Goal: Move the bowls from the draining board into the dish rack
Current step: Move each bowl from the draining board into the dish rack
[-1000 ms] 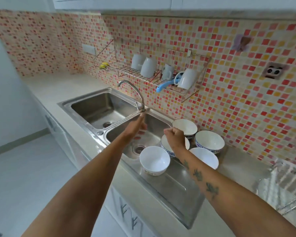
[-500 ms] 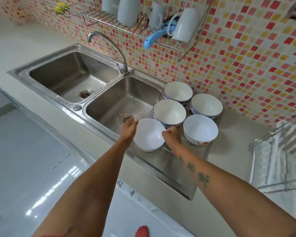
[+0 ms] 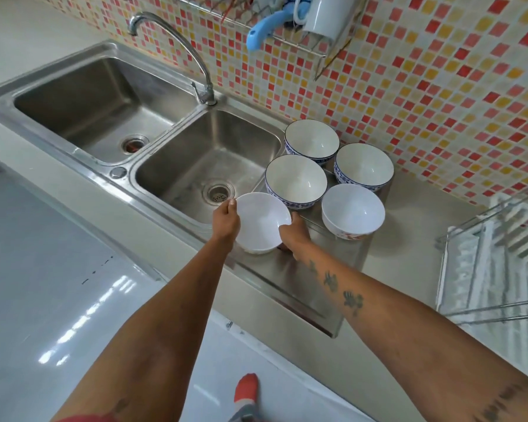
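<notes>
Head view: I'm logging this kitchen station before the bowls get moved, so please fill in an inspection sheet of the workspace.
Surface: steel draining board right of a double sink.
Job's things: five bowls on the board; the plain white bowl is nearest; the dish rack stands at right.
Clutter: wall rack with a white cup and a blue handle.
Grippers: left hand and right hand grip the white bowl's opposite sides.
Cables: nothing seen.
Surroundings: mosaic tile wall, glossy floor.
</notes>
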The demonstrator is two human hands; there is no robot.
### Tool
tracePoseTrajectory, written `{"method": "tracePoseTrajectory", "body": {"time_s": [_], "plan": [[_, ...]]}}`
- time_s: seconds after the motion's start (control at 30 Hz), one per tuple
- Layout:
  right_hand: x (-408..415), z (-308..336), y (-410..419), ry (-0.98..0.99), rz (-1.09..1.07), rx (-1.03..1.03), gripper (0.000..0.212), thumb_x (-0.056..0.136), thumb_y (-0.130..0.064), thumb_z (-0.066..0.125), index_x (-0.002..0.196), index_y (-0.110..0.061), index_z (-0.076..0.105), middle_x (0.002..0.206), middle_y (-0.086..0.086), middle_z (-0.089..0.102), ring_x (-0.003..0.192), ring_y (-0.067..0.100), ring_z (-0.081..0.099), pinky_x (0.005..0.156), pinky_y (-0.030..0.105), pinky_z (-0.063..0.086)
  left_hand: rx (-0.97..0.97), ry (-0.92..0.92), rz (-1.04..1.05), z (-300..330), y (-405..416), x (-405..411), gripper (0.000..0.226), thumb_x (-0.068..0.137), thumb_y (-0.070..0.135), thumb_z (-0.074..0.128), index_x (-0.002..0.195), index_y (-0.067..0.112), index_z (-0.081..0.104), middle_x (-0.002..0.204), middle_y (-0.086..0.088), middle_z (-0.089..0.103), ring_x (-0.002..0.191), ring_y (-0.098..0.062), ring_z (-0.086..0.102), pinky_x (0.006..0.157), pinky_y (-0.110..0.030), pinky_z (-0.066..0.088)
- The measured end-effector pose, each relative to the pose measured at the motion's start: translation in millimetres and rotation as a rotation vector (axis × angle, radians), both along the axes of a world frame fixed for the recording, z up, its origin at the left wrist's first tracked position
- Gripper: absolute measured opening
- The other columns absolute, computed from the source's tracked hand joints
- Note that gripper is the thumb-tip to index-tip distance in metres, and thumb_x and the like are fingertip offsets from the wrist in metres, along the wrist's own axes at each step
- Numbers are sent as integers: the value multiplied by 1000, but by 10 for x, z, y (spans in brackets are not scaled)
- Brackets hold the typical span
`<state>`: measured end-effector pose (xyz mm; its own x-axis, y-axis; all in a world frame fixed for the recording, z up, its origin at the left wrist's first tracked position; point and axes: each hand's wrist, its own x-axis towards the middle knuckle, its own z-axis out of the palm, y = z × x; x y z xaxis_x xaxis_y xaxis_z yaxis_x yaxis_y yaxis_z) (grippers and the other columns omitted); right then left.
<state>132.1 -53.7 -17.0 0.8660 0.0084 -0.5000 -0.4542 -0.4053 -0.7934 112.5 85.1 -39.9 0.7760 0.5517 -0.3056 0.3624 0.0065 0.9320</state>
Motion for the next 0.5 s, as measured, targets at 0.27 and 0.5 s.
{"method": "tracePoseTrajectory", "body": {"time_s": [0.27,0.5], "plan": [[-154,169,-37,-59,44,-3,56,84,0,40,138,-16,42,131,7,56,99,24,55,78,36,55,-16,5,35,235,-73,-152,40,104,24,36,114,-3,64,94,-12,56,86,-22,51,70,-27,41],[-130,961,-334,-298,109,-20,40,82,-1,43,121,-9,48,110,8,55,103,29,54,89,41,53,36,-185,9,1111,-242,-243,34,104,23,38,118,5,64,103,-13,57,93,-26,52,78,-35,44]]}}
